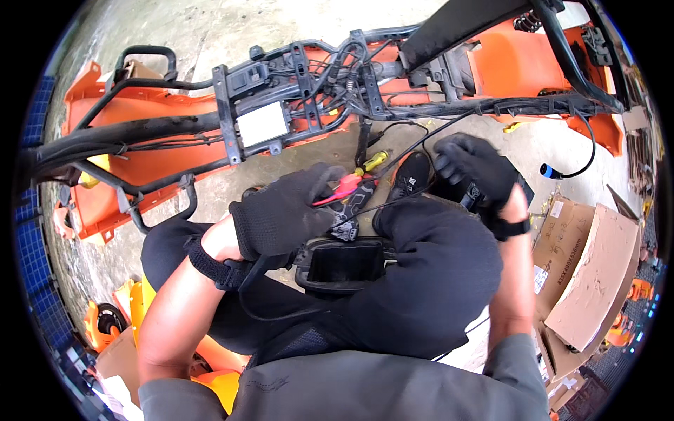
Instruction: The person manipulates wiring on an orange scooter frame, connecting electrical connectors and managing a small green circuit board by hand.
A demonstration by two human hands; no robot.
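Note:
Both of my hands wear black gloves. My left hand (284,210) is closed in front of the frame, with its fingers curled beside a bright pink-red piece (346,186) and thin pink strands. What its fingers hold is hidden. A yellow-handled tool (372,163) lies just beyond the pink-red piece. Farther right, my right hand (476,167) is raised with curled fingers, and its contents cannot be made out. A thin black cable (393,200) crosses between the hands above my shoe. Between my legs sits an open black box (344,265).
An orange vehicle body with a black tubular frame (168,126) and wiring stretches across the far side. From it hangs a cable with a blue-ringed connector (551,171). Cardboard boxes (586,281) stand at right. Yellow and orange panels (223,382) lie near my left arm.

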